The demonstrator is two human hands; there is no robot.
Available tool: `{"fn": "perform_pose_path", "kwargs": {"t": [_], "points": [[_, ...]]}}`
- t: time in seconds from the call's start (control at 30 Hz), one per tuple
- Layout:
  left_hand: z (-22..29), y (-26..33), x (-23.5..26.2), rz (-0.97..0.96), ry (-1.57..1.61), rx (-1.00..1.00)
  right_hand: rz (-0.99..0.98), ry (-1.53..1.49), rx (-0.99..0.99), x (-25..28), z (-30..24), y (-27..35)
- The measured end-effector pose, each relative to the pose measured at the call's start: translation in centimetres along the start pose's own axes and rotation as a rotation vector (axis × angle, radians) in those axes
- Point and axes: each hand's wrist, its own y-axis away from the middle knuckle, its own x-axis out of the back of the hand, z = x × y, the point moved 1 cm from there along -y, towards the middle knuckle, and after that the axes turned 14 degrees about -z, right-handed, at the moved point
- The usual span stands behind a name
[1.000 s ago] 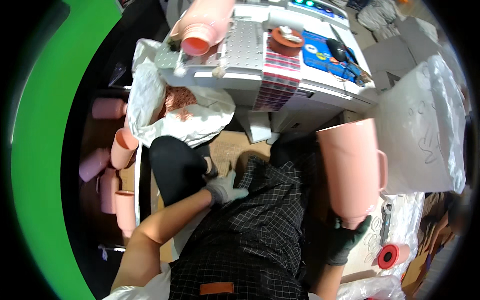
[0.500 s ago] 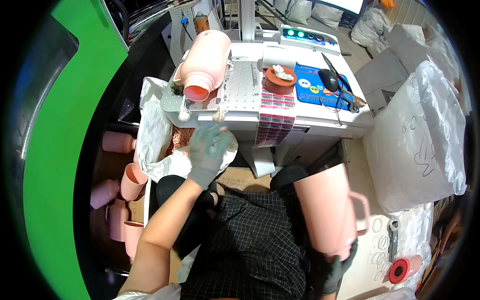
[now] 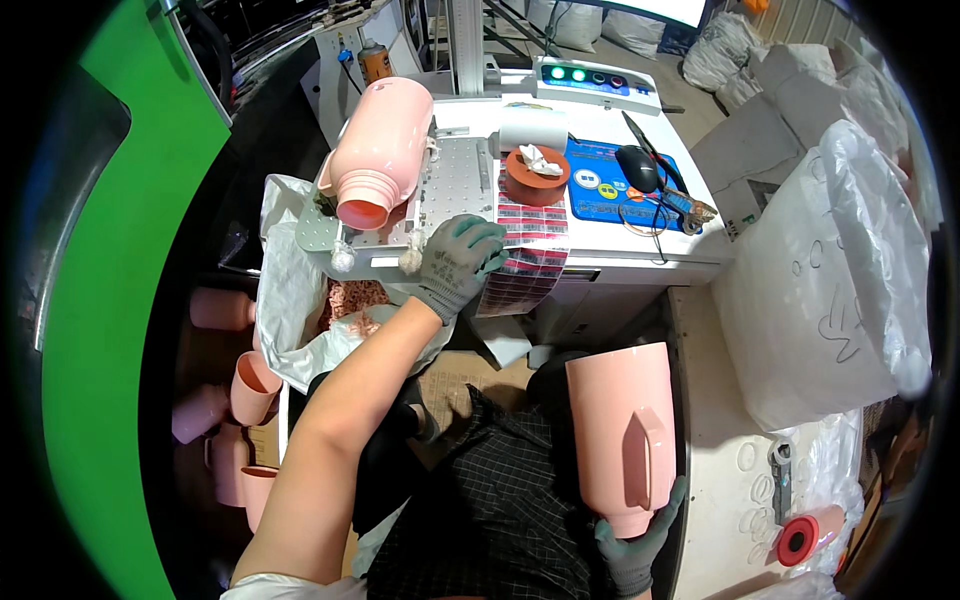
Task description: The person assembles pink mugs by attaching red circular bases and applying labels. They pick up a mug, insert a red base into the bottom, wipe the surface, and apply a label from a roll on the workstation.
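My right hand (image 3: 640, 545), in a grey-green glove, grips the narrow lower end of a pink jug (image 3: 612, 435). The jug stands upright over my lap, wide end up, its side handle facing me. At the bench's front edge, my gloved left hand (image 3: 462, 262) has its fingers curled at the left edge of a hanging label strip (image 3: 530, 272). Its thumb is hidden. A second pink jug (image 3: 385, 140) lies on the perforated metal plate (image 3: 455, 195), its threaded mouth toward me.
A brown tape roll (image 3: 535, 185) sits on the labels, beside a blue mat (image 3: 600, 165) with a mouse (image 3: 637, 168). Several pink jugs (image 3: 256, 385) lie low at left. A white sack (image 3: 820, 290) and clear rings (image 3: 762, 488) are at right.
My left hand has moved right and up from above the white bag to the label strip. The jug in my right hand has turned, its handle swinging from the right side toward me.
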Motion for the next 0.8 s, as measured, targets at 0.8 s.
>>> {"fn": "perform_pose_path", "kwargs": {"t": [0.8], "points": [[17.4, 4.5, 6.6, -0.484, 1.820, 0.740, 0.064, 0.463, 0.235, -1.7, -2.6, 0.2]]}}
